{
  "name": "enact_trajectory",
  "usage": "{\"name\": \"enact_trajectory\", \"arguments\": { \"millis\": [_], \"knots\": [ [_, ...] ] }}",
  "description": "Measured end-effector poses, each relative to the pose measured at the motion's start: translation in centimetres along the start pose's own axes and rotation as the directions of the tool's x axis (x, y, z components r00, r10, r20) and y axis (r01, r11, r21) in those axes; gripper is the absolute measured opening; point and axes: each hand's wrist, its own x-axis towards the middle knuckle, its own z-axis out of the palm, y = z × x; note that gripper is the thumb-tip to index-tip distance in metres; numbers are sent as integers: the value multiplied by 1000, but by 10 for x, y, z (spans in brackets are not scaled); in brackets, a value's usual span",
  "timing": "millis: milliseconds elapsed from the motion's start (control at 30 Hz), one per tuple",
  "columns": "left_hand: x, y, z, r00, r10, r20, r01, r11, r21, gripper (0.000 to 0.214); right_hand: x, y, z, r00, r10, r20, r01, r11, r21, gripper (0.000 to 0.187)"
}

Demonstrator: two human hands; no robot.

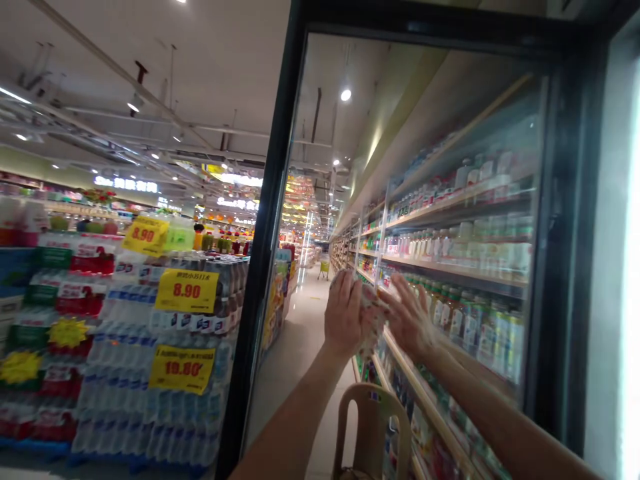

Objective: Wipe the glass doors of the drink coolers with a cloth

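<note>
My left hand (343, 315) is raised against the glass door (320, 200) of a cooler, its fingers curled on a pale patterned cloth (371, 323). My right hand (411, 321) is just to the right of the cloth, with its fingers stretched out flat and touching the cloth's edge. It looks hazy and slightly smeared. Both forearms reach up from the bottom of the view. The cloth is bunched between the two hands at the height of the middle shelves.
The door's black frame (265, 233) runs down the centre. Cooler shelves (450, 263) full of bottles show through the glass. A tan plastic chair back (373, 427) stands below my hands. Stacked packs of bottled water (165, 373) with yellow price tags fill the left.
</note>
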Motion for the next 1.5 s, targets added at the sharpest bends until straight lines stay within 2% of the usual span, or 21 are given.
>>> {"name": "enact_trajectory", "arguments": {
  "millis": [67,167,300,367,433,500,567,600,633,700,767,800,900,1000,1033,1100,1167,1233,1333,1433,1500],
  "knots": [
    [12,-15,-2,996,81,42,-85,992,94,52,-7,22,-6,984,163,-66,-170,979,-112,54],
    [50,-54,-19,986,157,49,-163,970,180,46,-12,34,-6,977,209,-41,-213,960,-184,53],
    [82,-91,-40,986,-17,-165,64,956,286,52,-11,27,-4,972,231,-45,-235,952,-198,48],
    [65,-80,-38,991,23,-133,18,954,299,50,-10,26,-4,972,228,-53,-234,953,-192,46],
    [32,-55,-30,986,167,-6,-159,950,270,46,-10,26,-5,975,216,-55,-223,957,-186,46],
    [3,-33,-23,875,447,187,-473,871,133,45,-12,29,-5,977,207,-51,-213,961,-179,46],
    [-6,-30,-25,798,536,277,-571,819,59,43,-14,30,-5,978,201,-51,-207,963,-173,46],
    [-2,-36,-29,824,497,271,-534,841,84,44,-15,31,-6,979,199,-52,-205,963,-173,46],
    [7,-46,-35,885,408,226,-444,884,143,45,-15,30,-6,979,198,-54,-205,963,-174,46],
    [29,-68,-48,983,172,56,-181,946,269,49,-16,29,-6,978,198,-59,-206,962,-178,46],
    [41,-80,-54,997,15,-71,9,947,321,50,-16,28,-7,977,207,-51,-212,960,-180,47],
    [40,-78,-54,997,2,-71,21,945,327,49,-15,27,-7,976,212,-49,-217,959,-180,48],
    [12,-54,-43,968,220,125,-246,932,267,45,-15,27,-7,975,214,-54,-220,959,-178,49],
    [-12,-34,-37,832,453,320,-514,846,140,42,-16,29,-7,976,207,-64,-215,961,-176,49],
    [-11,-36,-39,822,457,341,-524,841,135,42,-16,29,-6,976,206,-65,-214,961,-177,48],
    [3,-51,-47,893,341,293,-408,889,209,42,-16,29,-6,976,210,-64,-219,959,-179,48],
    [24,-71,-55,978,154,144,-191,934,301,43,-15,28,-5,974,218,-62,-225,957,-181,49],
    [35,-80,-57,1000,29,12,-31,942,333,45,-15,26,-5,973,222,-65,-231,955,-185,50],
    [20,-59,-42,992,117,53,-128,948,290,47,-14,25,-4,972,221,-80,-232,953,-194,47],
    [-5,-28,-26,923,324,207,-363,911,194,43,-15,24,-5,970,229,-76,-240,951,-194,44],
    [-5,-28,-26,907,347,237,-394,898,194,40,-15,25,-5,970,230,-74,-240,953,-186,45]
  ]
}}
